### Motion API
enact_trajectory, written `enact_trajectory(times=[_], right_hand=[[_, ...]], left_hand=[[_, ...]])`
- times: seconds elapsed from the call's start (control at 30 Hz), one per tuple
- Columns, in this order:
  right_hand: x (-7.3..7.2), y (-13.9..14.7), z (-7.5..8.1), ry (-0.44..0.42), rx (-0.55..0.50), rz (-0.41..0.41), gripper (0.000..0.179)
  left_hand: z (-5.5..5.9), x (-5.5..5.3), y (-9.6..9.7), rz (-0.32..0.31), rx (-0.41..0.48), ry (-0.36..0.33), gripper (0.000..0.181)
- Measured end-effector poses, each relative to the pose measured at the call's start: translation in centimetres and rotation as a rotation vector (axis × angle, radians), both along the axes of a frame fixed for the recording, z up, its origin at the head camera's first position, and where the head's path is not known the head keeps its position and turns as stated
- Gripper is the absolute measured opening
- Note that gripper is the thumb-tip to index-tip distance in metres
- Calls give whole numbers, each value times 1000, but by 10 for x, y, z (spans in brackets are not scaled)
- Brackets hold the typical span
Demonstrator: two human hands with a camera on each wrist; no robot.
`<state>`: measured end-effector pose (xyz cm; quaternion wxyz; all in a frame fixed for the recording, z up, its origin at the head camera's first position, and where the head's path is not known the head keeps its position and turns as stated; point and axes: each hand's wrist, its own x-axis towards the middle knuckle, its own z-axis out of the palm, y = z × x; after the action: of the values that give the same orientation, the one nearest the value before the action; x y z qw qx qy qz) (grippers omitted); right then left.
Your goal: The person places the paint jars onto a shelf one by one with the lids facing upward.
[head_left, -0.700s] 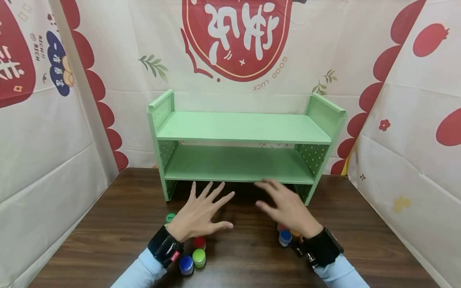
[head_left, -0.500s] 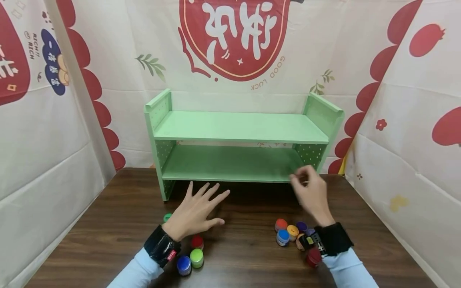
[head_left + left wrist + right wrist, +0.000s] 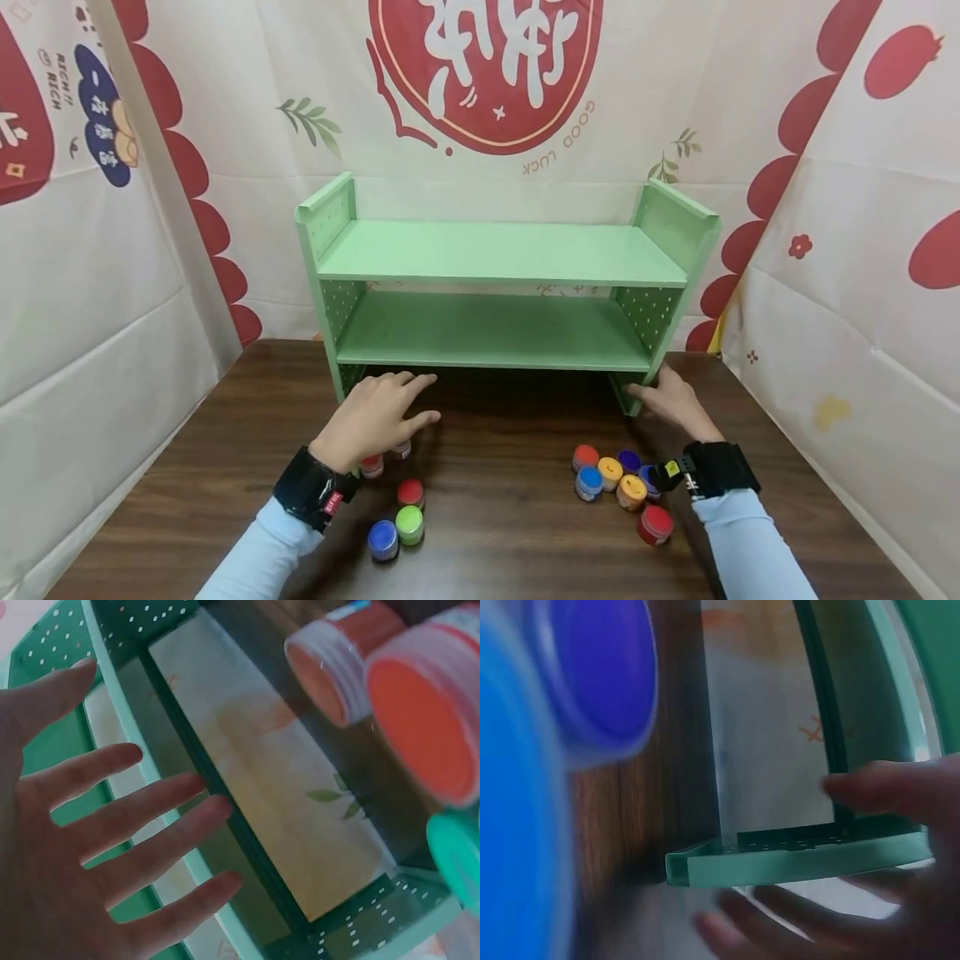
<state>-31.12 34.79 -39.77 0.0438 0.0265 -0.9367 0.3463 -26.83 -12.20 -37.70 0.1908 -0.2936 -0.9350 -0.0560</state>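
Note:
A light green two-tier shelf point(image 3: 487, 329) with dotted side panels stands at the back of the dark wooden table point(image 3: 498, 517). My left hand point(image 3: 372, 421) hovers beside its lower left leg; the left wrist view shows straight, spread fingers point(image 3: 161, 810) with nothing between them. At the lower right leg, my right hand point(image 3: 678, 404) straddles the side panel point(image 3: 802, 862). Its thumb lies on the inner side and its fingers on the outer side, with a gap visible below the panel in the right wrist view.
Small jars with coloured lids lie in two groups. Left of centre are a blue jar point(image 3: 383, 540), a green jar point(image 3: 409, 525) and red ones, partly behind my left hand. Several more, including a dark red jar point(image 3: 655, 525), sit near my right wrist. Printed cloth point(image 3: 480, 200) surrounds the table.
My right hand has moved right and down, from in front of the shelf to its right leg. My left hand has shifted left toward the left leg, uncovering part of the jars.

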Motion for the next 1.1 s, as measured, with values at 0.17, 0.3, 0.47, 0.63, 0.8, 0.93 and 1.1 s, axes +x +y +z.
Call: enact_trajectory(times=[0.17, 0.3, 0.47, 0.63, 0.8, 0.93, 1.1], right_hand=[[-7, 3, -1, -128, 18, 21, 46], [-9, 3, 0, -180, 52, 10, 37], [-10, 4, 3, -192, 51, 32, 36], [-10, 5, 2, -199, 64, 41, 33], [-9, 7, 3, -218, 73, 32, 29], [-10, 5, 4, -214, 69, 44, 27], [-12, 1, 4, -208, 67, 53, 28]], left_hand=[[9, -2, -16, 50, 47, -167, 55], [16, -4, -33, 99, 65, -297, 48], [18, -7, -50, 200, 20, -436, 31], [13, -9, -57, 315, -30, -588, 21], [9, -13, -55, 328, -44, -645, 20], [5, -17, -52, 297, -51, -589, 16], [-4, -20, -53, 245, -36, -479, 3]])
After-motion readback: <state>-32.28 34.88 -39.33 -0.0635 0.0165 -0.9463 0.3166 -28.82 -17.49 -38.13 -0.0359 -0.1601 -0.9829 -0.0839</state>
